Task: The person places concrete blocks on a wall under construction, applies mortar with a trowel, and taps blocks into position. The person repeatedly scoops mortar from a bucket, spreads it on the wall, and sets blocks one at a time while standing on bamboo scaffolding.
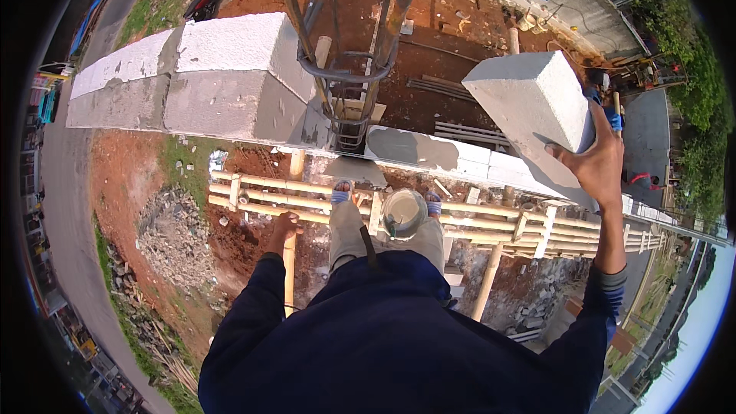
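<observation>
My right hand [599, 159] grips the near right end of a large white lightweight concrete block [529, 100], thumb on its side and fingers round its edge. The block stands tilted on the wall at the right. Left of it, grey wet mortar [418, 149] covers part of the top of a low white block course [471, 159]. My left hand [285, 228] hangs by my left side above the bamboo, fingers curled in, with nothing seen in it. A bucket [404, 213] of grey mix stands between my feet.
Upright steel rebar [349, 65] rises between the two wall parts. A higher block wall [222, 84] extends left. I stand on bamboo scaffolding [475, 218] above red soil and a rubble heap [178, 238]. Beyond the wall lie pipes [469, 134]; a person's blue-gloved hand [615, 119] shows at right.
</observation>
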`<state>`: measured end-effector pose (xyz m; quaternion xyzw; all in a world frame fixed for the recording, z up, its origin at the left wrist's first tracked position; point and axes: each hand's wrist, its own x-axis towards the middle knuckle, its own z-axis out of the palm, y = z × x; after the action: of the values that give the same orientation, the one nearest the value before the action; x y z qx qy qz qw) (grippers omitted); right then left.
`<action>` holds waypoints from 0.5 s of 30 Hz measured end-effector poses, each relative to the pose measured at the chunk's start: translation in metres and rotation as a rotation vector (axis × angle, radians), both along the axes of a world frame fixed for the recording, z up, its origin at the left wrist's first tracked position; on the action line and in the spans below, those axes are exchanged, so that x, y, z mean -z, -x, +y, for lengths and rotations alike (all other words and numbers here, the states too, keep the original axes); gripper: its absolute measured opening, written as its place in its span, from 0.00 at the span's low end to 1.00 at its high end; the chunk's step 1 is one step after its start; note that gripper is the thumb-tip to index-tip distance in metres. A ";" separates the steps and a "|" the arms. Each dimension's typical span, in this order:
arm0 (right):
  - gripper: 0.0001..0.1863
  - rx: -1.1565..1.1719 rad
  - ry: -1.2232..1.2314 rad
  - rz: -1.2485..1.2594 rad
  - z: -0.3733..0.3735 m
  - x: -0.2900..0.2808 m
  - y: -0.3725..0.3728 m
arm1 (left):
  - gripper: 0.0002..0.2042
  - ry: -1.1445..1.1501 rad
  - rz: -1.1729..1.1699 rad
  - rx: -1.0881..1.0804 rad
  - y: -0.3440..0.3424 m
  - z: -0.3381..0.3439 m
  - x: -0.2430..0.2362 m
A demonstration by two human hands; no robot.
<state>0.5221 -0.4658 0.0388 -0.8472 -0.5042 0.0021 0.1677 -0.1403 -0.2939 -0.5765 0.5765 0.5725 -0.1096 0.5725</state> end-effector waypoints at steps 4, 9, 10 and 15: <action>0.50 -0.138 0.198 -0.017 0.015 0.071 -0.066 | 0.22 0.196 -0.220 -0.611 -0.082 -0.124 0.006; 0.51 -0.316 0.469 0.025 0.047 0.173 -0.108 | 0.23 -0.164 0.476 -0.480 -0.083 -0.353 -0.001; 0.51 -0.356 0.472 0.033 0.050 0.196 -0.114 | 0.23 -0.074 0.447 -0.397 -0.086 -0.395 -0.012; 0.51 -0.458 0.518 0.064 0.062 0.301 -0.115 | 0.15 0.004 0.467 -0.394 -0.128 -0.534 -0.045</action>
<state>0.6366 -0.4040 -0.2621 -0.7260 -0.6585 0.1939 -0.0419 -0.0124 -0.8283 -0.5311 0.4125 0.7892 -0.1274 0.4368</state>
